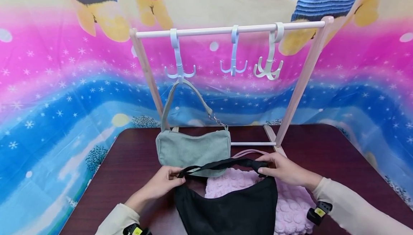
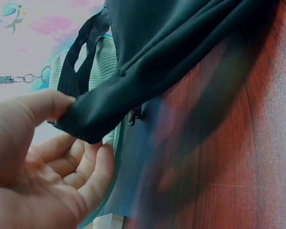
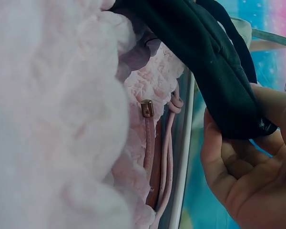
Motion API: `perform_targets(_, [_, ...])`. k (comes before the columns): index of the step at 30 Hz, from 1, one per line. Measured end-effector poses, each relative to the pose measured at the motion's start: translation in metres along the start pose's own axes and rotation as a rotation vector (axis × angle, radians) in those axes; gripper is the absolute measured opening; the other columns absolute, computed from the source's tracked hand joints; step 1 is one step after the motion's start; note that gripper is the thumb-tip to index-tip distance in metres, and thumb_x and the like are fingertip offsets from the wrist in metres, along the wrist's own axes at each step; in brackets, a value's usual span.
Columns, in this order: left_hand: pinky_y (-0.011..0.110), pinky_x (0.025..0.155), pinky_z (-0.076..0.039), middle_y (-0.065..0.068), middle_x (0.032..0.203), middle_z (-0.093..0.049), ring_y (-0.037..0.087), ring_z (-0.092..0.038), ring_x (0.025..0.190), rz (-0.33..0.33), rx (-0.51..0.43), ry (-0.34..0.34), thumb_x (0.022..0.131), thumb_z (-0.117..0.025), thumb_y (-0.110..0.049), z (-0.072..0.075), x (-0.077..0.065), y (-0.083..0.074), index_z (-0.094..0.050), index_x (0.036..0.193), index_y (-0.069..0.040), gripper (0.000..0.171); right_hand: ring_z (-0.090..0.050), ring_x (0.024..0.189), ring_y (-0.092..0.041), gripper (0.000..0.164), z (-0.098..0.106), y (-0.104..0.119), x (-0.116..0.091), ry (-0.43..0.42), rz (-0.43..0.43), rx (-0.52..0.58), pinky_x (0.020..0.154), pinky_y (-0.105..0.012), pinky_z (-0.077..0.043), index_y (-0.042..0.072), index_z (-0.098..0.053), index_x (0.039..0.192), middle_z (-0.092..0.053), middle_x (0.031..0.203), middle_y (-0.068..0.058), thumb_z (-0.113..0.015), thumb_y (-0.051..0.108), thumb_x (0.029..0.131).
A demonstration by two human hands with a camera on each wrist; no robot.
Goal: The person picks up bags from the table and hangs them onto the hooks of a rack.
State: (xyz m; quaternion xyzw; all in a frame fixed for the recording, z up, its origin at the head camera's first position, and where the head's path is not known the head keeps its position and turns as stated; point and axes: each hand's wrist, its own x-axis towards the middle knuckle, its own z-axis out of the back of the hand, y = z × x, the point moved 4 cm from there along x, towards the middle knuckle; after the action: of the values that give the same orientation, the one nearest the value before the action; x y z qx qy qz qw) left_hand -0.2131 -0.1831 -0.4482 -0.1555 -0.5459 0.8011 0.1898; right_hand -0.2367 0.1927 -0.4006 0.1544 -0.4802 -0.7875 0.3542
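A black fabric bag [image 1: 229,210] is held up by its strap between both hands in the head view. My left hand [image 1: 161,183] pinches the left end of the strap; in the left wrist view the thumb and fingers close on the black cloth [image 2: 105,109]. My right hand [image 1: 285,168] grips the strap's knotted right end, also seen in the right wrist view, where the fingers curl round the dark cloth [image 3: 229,100]. Behind the black bag, a pink puffy bag [image 1: 292,206] lies on the table, partly covered. A green corduroy bag [image 1: 193,147] hangs by its strap from the left hook [image 1: 179,59].
A wooden rack [image 1: 300,84] stands at the back of the dark table [image 1: 106,177]. On its top bar [image 1: 206,31] hang a blue hook [image 1: 233,54] and a pale green hook [image 1: 270,56]. A printed cloth [image 1: 64,95] covers the wall behind.
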Motion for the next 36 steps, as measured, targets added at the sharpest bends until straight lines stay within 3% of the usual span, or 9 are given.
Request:
perform_targets(3, [0.017,0.066,-0.046,0.025,0.106,-0.072,-0.002,-0.058,0.073,0.017,0.033,-0.052,0.097,-0.061,-0.004,0.0026,-0.0009,0.0008,-0.070,0.115,0.010,0.025,-0.065,0.080,-0.001,0.024,0.0006,-0.0007,-0.0013,0.005,0.001,0.000,0.072,-0.023,-0.055,-0.011,-0.066,0.116,-0.071,0.091,-0.009,-0.058,0.006,0.101])
perform_targets(7, [0.018,0.063,-0.046,0.020,0.094,-0.074,-0.002,-0.055,0.068,0.013,0.058,-0.088,0.097,-0.060,-0.005,0.0031,-0.0020,0.0003,-0.071,0.099,0.011,0.020,-0.064,0.081,0.000,0.025,-0.0004,-0.0022,-0.0027,0.023,0.010,0.013,0.073,-0.022,-0.054,-0.011,-0.064,0.118,-0.071,0.093,-0.008,-0.057,0.006,0.102])
perform_targets(15, [0.016,0.058,-0.042,0.018,0.085,-0.074,-0.001,-0.053,0.062,0.022,0.036,-0.116,0.098,-0.062,-0.008,0.0023,-0.0032,0.0000,-0.071,0.099,0.011,0.021,-0.059,0.084,0.001,0.023,-0.0040,-0.0034,-0.0046,0.053,0.019,0.024,0.075,-0.024,-0.052,-0.004,-0.065,0.120,-0.068,0.097,-0.001,-0.052,0.007,0.104])
perform_targets(22, [0.017,0.060,-0.044,0.019,0.083,-0.073,-0.001,-0.055,0.064,-0.024,0.060,-0.140,0.098,-0.063,-0.008,0.0014,-0.0040,-0.0027,-0.071,0.092,0.010,0.020,-0.063,0.084,0.000,0.022,-0.0038,-0.0035,-0.0052,0.040,0.016,-0.016,0.076,-0.024,-0.054,-0.002,-0.066,0.119,-0.070,0.098,0.002,-0.053,0.009,0.104])
perform_targets(29, [0.017,0.060,-0.046,0.014,0.078,-0.073,-0.001,-0.058,0.064,-0.070,0.086,-0.173,0.097,-0.064,-0.008,0.0003,-0.0044,-0.0043,-0.071,0.087,0.007,0.019,-0.066,0.085,-0.003,0.026,-0.0040,-0.0052,-0.0060,0.034,0.004,-0.005,0.076,-0.024,-0.054,-0.009,-0.064,0.119,-0.070,0.099,-0.020,-0.056,0.009,0.103])
perform_targets(36, [0.018,0.059,-0.045,0.013,0.079,-0.073,0.000,-0.056,0.063,-0.087,0.097,-0.189,0.097,-0.064,-0.010,-0.0010,-0.0064,-0.0086,-0.071,0.086,0.004,0.020,-0.067,0.085,-0.002,0.023,-0.0045,-0.0059,-0.0082,-0.005,0.017,-0.025,0.076,-0.023,-0.054,-0.007,-0.065,0.116,-0.071,0.096,-0.020,-0.058,0.009,0.102])
